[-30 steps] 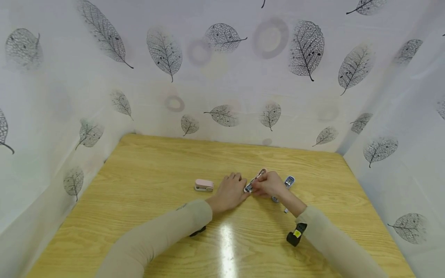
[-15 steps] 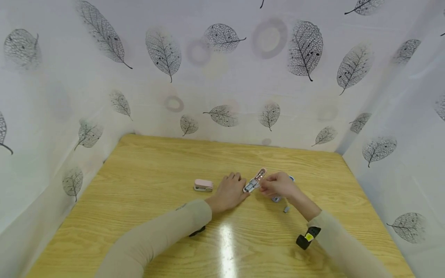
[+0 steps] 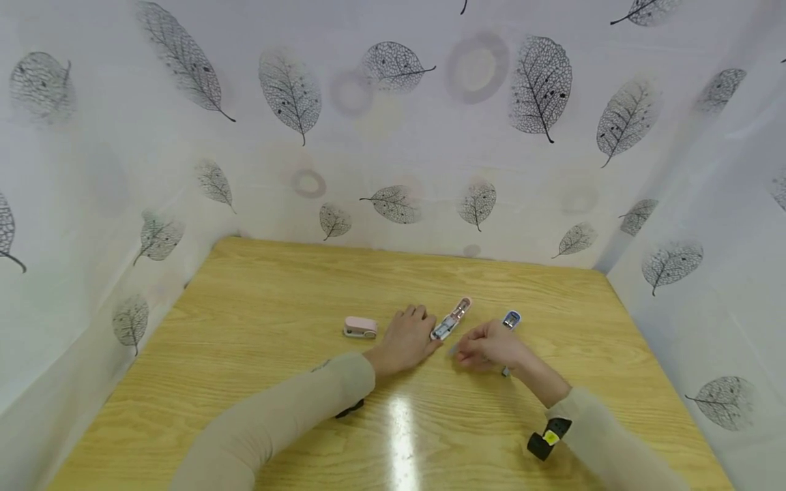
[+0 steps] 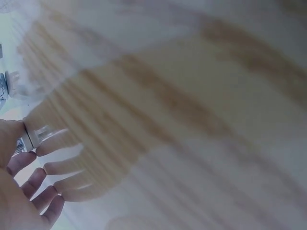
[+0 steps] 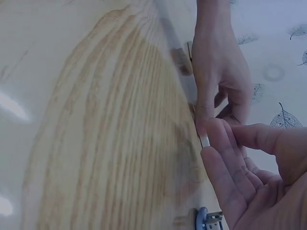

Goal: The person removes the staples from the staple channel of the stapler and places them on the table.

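Observation:
An opened pink stapler (image 3: 453, 318) lies slantwise on the table, its metal insides facing up. My left hand (image 3: 405, 341) lies beside it and pinches its near end between thumb and forefinger; in the left wrist view that end of the stapler (image 4: 30, 138) shows between them. To the right of the stapler my right hand (image 3: 491, 345) pinches a small grey strip (image 3: 453, 350) at its fingertips, too blurred to tell its kind. Partly behind the right hand lies an opened blue stapler (image 3: 511, 319).
A second pink stapler (image 3: 360, 327), folded down, lies left of my left hand. Close to my right wrist a small metal piece (image 3: 506, 372) shows. Behind the wooden table (image 3: 276, 286) hangs a leaf-patterned cloth (image 3: 393, 150), which also rises at both sides.
My right hand has drawn away from the opened pink stapler, to the right and then nearer to me, baring its insides. My left hand has stayed in place.

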### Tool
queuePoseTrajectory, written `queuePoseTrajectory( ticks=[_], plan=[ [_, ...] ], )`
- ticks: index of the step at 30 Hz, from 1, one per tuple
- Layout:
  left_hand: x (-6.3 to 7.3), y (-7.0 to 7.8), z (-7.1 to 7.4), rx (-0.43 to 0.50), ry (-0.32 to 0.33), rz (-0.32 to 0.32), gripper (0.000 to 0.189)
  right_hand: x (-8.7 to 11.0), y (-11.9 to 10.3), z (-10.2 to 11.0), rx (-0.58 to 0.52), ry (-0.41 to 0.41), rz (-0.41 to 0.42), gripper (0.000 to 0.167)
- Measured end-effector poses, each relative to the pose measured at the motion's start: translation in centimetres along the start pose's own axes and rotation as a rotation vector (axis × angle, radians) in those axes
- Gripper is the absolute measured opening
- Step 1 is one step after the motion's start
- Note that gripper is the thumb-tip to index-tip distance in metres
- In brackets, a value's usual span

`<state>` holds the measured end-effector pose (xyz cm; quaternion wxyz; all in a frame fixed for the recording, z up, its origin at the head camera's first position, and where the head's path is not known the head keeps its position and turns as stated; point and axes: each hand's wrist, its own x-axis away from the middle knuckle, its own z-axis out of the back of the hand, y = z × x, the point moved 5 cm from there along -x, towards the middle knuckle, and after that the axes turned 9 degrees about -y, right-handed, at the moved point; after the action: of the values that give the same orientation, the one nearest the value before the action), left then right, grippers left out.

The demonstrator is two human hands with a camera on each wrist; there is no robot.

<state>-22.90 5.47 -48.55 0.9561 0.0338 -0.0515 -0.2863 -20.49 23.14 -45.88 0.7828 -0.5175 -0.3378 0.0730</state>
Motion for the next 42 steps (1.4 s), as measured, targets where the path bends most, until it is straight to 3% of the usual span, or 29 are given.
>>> queuePoseTrajectory(
  ticks=[13,29,35,42],
  plan=[
    [0.1,0.0,0.0,0.023,-0.007,0.006,0.044,-1.2,1.1,-1.9,0.013,-0.028,-0.073,0.02],
    [0.0,0.1,-0.2,0.057,-0.004,-0.009,0.039,-0.9,1.4,-1.8,0.021,-0.01,-0.112,0.022],
    [0.7,-0.7,0.0,0.097,-0.01,-0.039,0.036,-0.7,0.8,-1.5,0.029,0.024,-0.078,0.023],
    [3.1,-1.8,2.3,0.033,-0.078,-0.135,0.038,-0.8,-0.3,-1.5,0.101,0.03,0.038,0.029]
  ],
)
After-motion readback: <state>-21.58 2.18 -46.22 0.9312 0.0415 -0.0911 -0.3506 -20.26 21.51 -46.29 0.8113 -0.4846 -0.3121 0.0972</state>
